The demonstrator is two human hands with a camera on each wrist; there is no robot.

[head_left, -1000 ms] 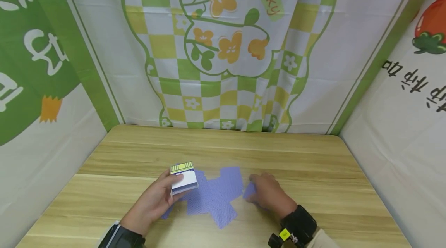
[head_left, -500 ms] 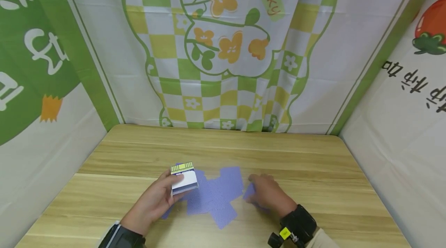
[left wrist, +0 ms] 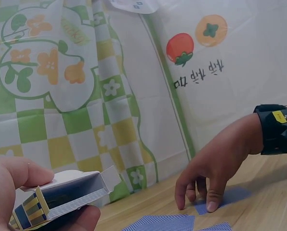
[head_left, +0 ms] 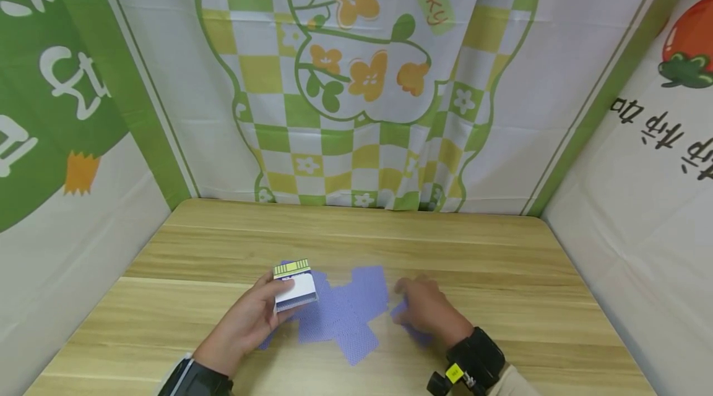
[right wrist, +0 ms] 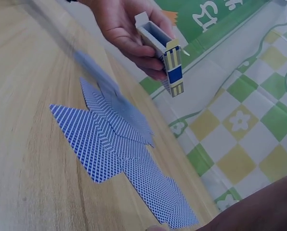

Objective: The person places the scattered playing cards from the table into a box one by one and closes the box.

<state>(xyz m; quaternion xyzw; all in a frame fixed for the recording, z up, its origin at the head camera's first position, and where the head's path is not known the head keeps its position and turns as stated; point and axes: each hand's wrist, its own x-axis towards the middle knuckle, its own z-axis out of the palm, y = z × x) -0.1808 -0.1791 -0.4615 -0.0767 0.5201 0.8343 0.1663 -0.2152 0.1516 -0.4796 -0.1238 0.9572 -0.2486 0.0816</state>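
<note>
My left hand (head_left: pixel 253 312) grips an open playing-card box (head_left: pixel 295 288), white with a yellow-striped flap, thumb on its front. In the right wrist view, the left fingers wrap the card box (right wrist: pixel 160 41), whose open end shows a hollow inside. My right hand (head_left: pixel 431 306) is low over the table with curled fingers, its thumb and fingertips at a blue-backed playing card (head_left: pixel 414 333). In the left wrist view, the right thumb lies on that card (left wrist: pixel 237 194), close to the tabletop. Several blue-patterned cards (head_left: pixel 334 315) lie spread and overlapping between my hands.
The wooden table (head_left: pixel 490 260) extends beyond the cards to the back and both sides. A checkered fabric curtain (head_left: pixel 345 154) hangs behind it, and printed cloth walls (head_left: pixel 640 216) stand at the sides. Black bands (head_left: pixel 478 356) sit on both wrists.
The card under my right hand has shifted, and more of it shows toward the near side. My right fingers have moved slightly. The left hand and card box stay nearly still.
</note>
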